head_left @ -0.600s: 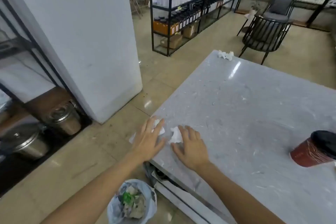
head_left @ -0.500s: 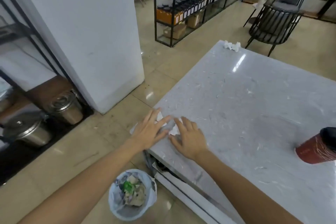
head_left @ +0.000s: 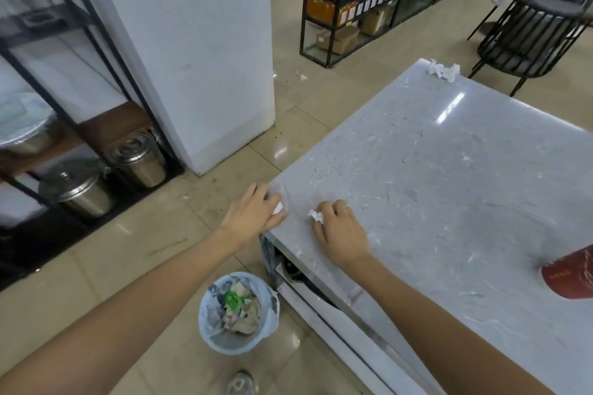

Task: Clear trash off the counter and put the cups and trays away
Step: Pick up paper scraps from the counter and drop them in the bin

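You stand on a glossy beige tiled floor [head_left: 298, 135] beside a grey marbled desk [head_left: 449, 176] that catches a bright streak of light near its far edge. To your left a white pillar [head_left: 192, 42] rises next to a black-framed rack [head_left: 64, 80] with steel lidded pots [head_left: 106, 179] at its foot. Ahead of you stand black metal shelves [head_left: 369, 0] stocked with jars and boxes, and a dark slatted chair [head_left: 532, 26] sits near the desk's far corner.

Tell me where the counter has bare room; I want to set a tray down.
The wide middle of the counter is bare, bordered by the crumpled tissues at the far corner, the red cup at the right edge and both hands. The near-left corner is crowded: the left hand and right hand each close on a paper scrap.
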